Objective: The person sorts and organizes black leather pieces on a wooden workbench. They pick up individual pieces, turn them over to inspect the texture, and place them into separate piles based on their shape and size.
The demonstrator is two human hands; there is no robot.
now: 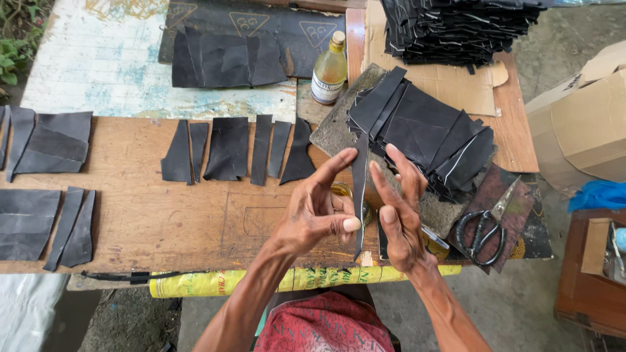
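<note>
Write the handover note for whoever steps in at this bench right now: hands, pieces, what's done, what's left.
Left hand: fingers spread, thumb pressing the narrow black strip, which stands on edge between both hands.
Right hand: fingers against the strip's other side.
Stack of cut black pieces on the stone slab just beyond the hands; scissors lie to the right, untouched.
Done: six cut pieces laid in a row on the wooden bench, more at far left.
Left: the strip in hand is not yet laid down; the stack remains.
</note>
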